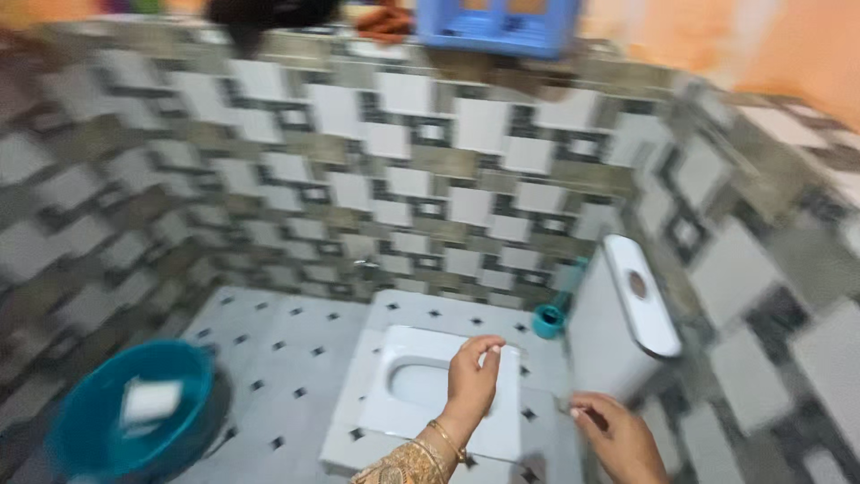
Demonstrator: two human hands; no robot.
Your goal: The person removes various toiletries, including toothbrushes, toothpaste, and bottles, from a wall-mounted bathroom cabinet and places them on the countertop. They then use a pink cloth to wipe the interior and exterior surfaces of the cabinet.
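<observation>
Both hands over the squat toilet pan (421,394), nothing gripped.

Left hand (472,375) is raised above the white floor-level pan, fingers curled loosely with the tips near each other, no object seen in them. Right hand (618,435) sits well apart to the right, near the white cistern (618,314), fingers loosely bent, empty as far as the blur shows. Pan bowl looks clean and dry-ish; no brush or cleaner in hand, so any cleaning looks not yet begun, as a judgement. Teal brush holder (551,318) stands by the cistern in the corner. Teal bucket (125,412) with a white mug sits well left on the tiled floor (278,350).
</observation>
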